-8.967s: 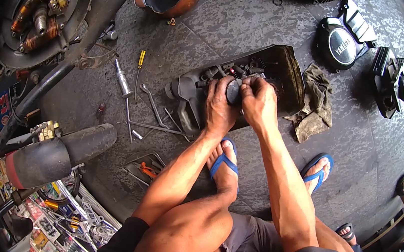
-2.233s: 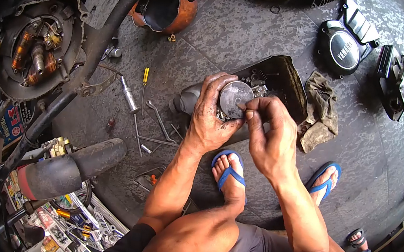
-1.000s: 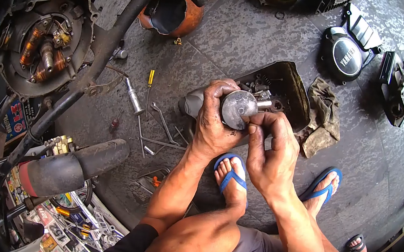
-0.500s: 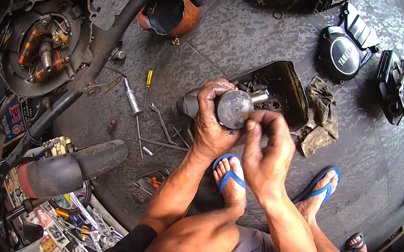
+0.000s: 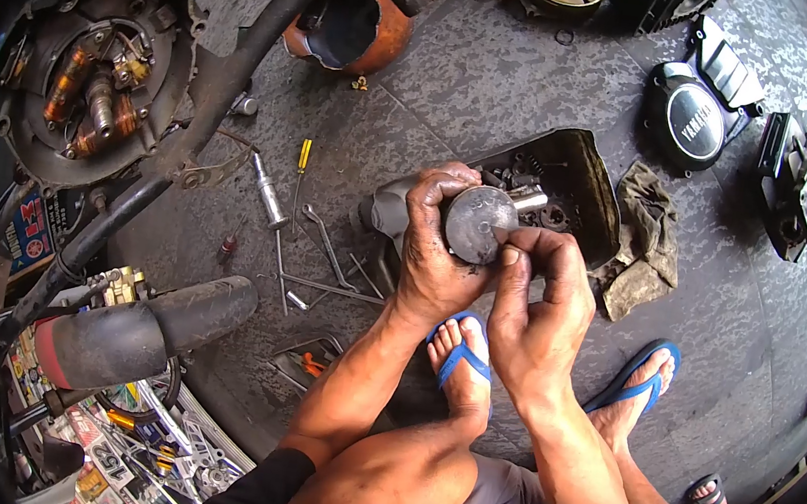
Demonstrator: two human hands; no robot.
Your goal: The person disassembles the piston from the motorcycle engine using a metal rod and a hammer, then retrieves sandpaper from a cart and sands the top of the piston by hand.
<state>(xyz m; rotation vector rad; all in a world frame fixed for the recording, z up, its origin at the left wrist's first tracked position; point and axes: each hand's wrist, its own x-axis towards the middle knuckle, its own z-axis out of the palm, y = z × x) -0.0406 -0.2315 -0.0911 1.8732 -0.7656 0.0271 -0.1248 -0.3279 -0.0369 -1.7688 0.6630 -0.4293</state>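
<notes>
My left hand is wrapped round a piston, its round grey crown facing up towards me. Small marks show on the crown. At the piston's right edge, my right hand is closed in a pinch of thumb and forefinger. A small thin dark piece seems to stick out of the pinch onto the crown; its kind cannot be made out. Just beyond both hands stands a dark, oily open tray with several small metal parts in it. A crumpled dirty rag lies to the tray's right.
Spanners, a socket handle and a yellow screwdriver lie on the floor at left. A motorcycle engine and frame fill the left side. A YAMAHA cover lies at upper right. Another person's feet show at lower right.
The view has shifted slightly, so the surroundings sit a little lower and further right. My right fingertips now press closer to the piston's crown. My left hand keeps its hold.
</notes>
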